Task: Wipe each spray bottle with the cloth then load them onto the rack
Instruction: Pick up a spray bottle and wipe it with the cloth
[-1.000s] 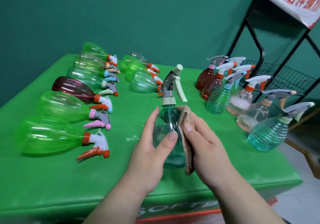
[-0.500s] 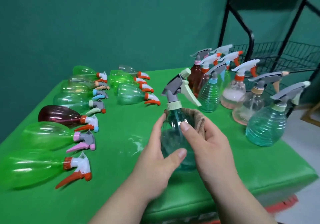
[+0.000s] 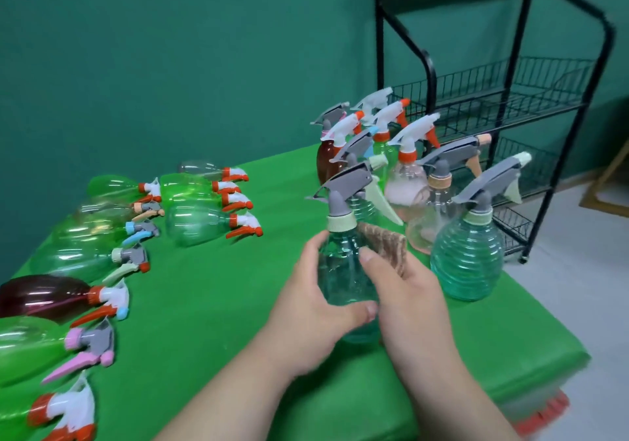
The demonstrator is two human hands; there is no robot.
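Now a clear teal spray bottle (image 3: 340, 277) stands upright at the near right part of the green table (image 3: 211, 287), held between 2 hands. The left hand (image 3: 313, 321) grips its body from the left, thumb curled across the lower front and fingers wrapped round the far side. The right hand (image 3: 408, 304) holds a brown ribbed cloth (image 3: 388, 246) against the right shoulder of the bottle, thumb lying on the front of the plastic and the other fingers hidden behind the cloth. The bottle's grey trigger head with a pale nozzle points to the right.

Just behind and to the right stands a cluster of upright bottles, among them a ribbed teal bottle (image 3: 466, 263) nearest the table's right edge and a brown bottle (image 3: 326, 161) at the back. Along the left side many bottles lie on their sides with nozzles pointing right, mostly green ones (image 3: 194, 226), plus 1 dark red bottle (image 3: 44, 296). The black wire rack (image 3: 510, 100) stands on the floor beyond the table's right end, against the green wall.
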